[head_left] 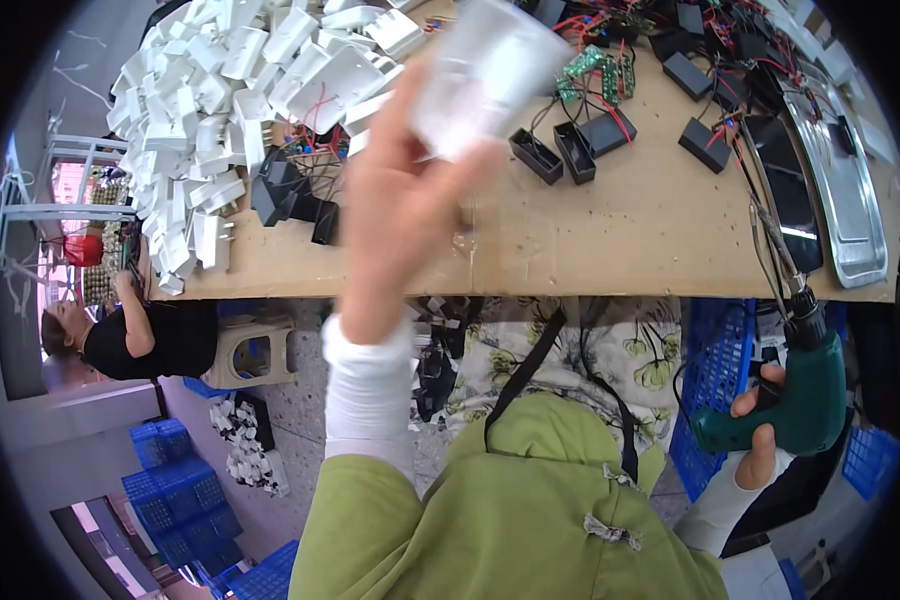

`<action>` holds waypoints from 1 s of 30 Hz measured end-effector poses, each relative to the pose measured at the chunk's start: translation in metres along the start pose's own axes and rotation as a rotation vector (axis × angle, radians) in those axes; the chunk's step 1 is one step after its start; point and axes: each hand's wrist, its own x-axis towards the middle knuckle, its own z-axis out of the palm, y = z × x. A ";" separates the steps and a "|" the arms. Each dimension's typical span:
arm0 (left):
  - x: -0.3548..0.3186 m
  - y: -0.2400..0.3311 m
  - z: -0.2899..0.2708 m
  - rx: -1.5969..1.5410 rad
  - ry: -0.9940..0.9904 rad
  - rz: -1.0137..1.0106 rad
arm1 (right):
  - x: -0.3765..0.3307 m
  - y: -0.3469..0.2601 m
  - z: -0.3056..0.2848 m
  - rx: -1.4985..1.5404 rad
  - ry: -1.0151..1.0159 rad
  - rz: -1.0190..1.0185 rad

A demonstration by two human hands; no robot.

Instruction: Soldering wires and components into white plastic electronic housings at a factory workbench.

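My left hand (395,205) is raised over the worktable, its fingers wrapped round a white plastic casing (495,75). Both are smeared by motion, so the casing's inside is hard to make out. At the right, just off the table's front edge, my right hand (760,440) grips the handle of a green power drill (812,395). The drill's bit (773,235) points away from me over the tabletop. Beyond my left hand lies a big heap of white plastic casings (225,110), some with prongs.
Small black boxes (575,150) with wires lie mid-table, near green circuit boards (600,72). More black boxes (288,190) sit beside the heap. A metal tray (855,235) lies at the right. Blue crates (175,490) stand on the floor, and another person (135,335) sits at the left.
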 end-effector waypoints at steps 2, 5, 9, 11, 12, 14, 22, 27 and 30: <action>0.019 0.003 -0.040 -0.132 0.105 -0.040 | 0.002 0.001 0.000 -0.010 -0.009 -0.008; 0.033 0.010 -0.103 0.021 0.159 0.034 | 0.009 -0.003 0.015 -0.026 0.013 0.023; 0.046 0.008 -0.121 0.373 0.124 0.144 | 0.013 -0.007 0.022 -0.023 0.054 0.064; 0.052 -0.013 -0.118 0.748 0.019 0.303 | 0.013 -0.004 0.022 -0.025 0.063 0.052; 0.055 -0.025 -0.117 1.003 -0.050 0.474 | 0.014 -0.004 0.022 -0.024 0.070 0.044; 0.055 -0.044 -0.109 1.042 -0.016 0.393 | 0.016 -0.005 0.021 -0.015 0.047 0.043; 0.140 -0.014 -0.105 0.681 0.080 0.137 | 0.029 -0.005 0.018 0.032 0.048 0.097; 0.232 -0.082 -0.095 1.178 -0.605 0.221 | 0.041 -0.007 0.026 0.044 0.095 0.098; 0.240 -0.106 -0.076 1.376 -0.848 0.418 | 0.044 -0.001 0.016 0.013 0.102 0.081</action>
